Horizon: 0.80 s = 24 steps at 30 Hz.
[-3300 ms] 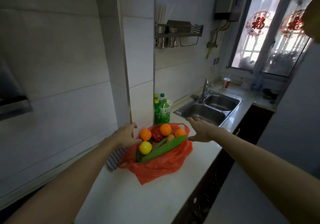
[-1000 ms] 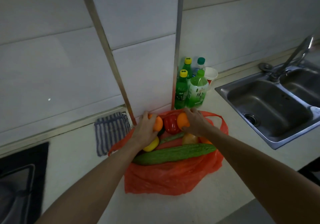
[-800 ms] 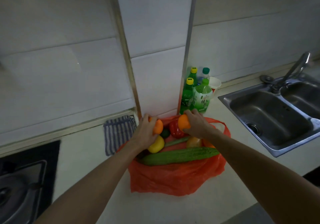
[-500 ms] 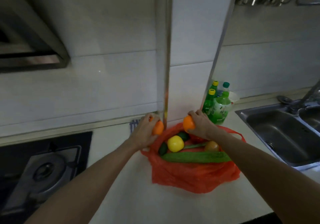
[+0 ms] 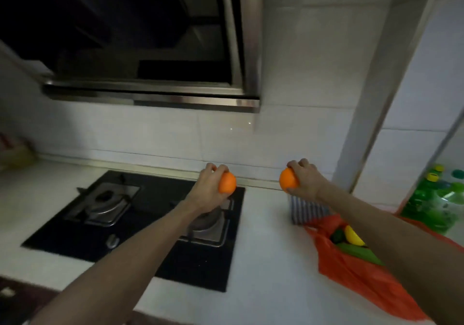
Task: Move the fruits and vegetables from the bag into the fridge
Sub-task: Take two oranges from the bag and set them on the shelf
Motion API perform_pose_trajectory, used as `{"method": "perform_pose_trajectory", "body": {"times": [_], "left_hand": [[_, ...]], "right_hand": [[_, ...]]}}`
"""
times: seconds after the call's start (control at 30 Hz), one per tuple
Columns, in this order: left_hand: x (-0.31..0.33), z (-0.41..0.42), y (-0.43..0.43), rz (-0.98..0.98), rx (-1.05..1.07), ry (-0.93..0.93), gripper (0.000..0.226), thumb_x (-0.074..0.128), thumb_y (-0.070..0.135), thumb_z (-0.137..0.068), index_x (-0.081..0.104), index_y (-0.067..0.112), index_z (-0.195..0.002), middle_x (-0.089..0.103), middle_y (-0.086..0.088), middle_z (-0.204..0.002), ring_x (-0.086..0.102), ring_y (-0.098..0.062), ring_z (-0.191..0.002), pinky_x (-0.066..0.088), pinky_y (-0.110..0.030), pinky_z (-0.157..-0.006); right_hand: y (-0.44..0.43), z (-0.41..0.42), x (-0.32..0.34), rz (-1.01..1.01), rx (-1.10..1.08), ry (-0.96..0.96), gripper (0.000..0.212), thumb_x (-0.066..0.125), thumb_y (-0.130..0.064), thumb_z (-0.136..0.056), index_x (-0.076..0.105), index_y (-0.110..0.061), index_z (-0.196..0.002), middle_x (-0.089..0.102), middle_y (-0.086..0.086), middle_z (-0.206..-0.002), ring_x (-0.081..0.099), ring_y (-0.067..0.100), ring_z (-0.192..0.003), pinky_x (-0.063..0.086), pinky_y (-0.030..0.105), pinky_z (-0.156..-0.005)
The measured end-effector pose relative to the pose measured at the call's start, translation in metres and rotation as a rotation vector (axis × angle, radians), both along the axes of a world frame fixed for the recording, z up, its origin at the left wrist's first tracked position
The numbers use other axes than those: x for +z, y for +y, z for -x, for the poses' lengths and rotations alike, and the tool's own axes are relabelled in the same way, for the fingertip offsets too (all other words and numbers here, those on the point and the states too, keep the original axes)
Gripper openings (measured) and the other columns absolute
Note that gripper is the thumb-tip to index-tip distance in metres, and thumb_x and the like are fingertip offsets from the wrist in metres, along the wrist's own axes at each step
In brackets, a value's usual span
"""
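Stove: black, set in the white counter, on the left side
Hood: big and dark, up high over the stove
Left hand: up in the air over the right burner, fingers curled round one orange from above
Left orange: round, tucked in the left hand, showing on the hand's right side
Right orange: round, held in the right hand, showing on that hand's left side, so the two oranges face each other with a gap between
Right hand: up in the air near the wall, fingers wrapped over the top of its orange
Striped cloth: on the counter, just below the right hand
Bag: red plastic, lying open on the counter, down and to the right of the right hand, so the right hand is the nearer one
In the bag: a yellow fruit and a long green vegetable; the right arm hides the rest
Bottles: green, blurry, by the wall past the bag
Fridge: not in the picture, so I cannot tell which way it is
What comes next: I think both oranges need carrying to the fridge. Both hands are full, so opening the door looks tricky. Oranges are round, so it does not matter which way they point
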<state>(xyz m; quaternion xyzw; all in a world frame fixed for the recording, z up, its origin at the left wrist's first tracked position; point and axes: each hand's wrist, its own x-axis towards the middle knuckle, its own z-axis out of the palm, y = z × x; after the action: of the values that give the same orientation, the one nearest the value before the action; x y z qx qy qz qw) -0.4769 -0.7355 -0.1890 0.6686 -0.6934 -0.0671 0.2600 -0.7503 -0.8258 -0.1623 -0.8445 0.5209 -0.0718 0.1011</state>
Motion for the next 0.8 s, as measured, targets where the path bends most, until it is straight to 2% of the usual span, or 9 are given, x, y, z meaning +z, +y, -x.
{"method": "perform_pose_trajectory", "body": {"times": [0.23,0.33,0.8], "left_hand": [[0.041,-0.129,0.105,0.035,0.285,-0.045,0.063,0.075,0.024,-0.078,0.041,0.024,-0.130,0.035,-0.010,-0.134,0.044,-0.032,-0.120,0.045,-0.047,-0.098],[0.058,-0.174,0.150,0.053,0.383,-0.049,0.062,0.075,0.024,-0.077,0.040,0.026,-0.128,0.036,-0.009,-0.131,0.044,-0.032,-0.118,0.045,-0.048,-0.097],[0.102,-0.343,0.341,0.107,0.858,-0.049,0.061,0.076,0.027,-0.077,0.045,0.019,-0.128,0.042,-0.012,-0.125,0.050,-0.034,-0.109,0.044,-0.038,-0.091]], "right_hand": [[0.062,-0.153,0.034,0.086,0.265,-0.059,0.074,0.072,-0.035,-0.080,0.033,-0.017,-0.140,0.036,0.015,-0.134,0.041,0.035,-0.119,0.043,0.045,-0.097],[0.088,-0.212,0.046,0.083,0.366,-0.102,0.076,0.073,-0.036,-0.080,0.030,-0.021,-0.140,0.033,0.011,-0.138,0.039,0.031,-0.123,0.044,0.044,-0.098],[0.183,-0.484,0.089,0.144,0.856,-0.070,0.074,0.071,-0.031,-0.081,0.029,-0.022,-0.141,0.030,0.008,-0.137,0.034,0.031,-0.127,0.045,0.046,-0.098]]}}
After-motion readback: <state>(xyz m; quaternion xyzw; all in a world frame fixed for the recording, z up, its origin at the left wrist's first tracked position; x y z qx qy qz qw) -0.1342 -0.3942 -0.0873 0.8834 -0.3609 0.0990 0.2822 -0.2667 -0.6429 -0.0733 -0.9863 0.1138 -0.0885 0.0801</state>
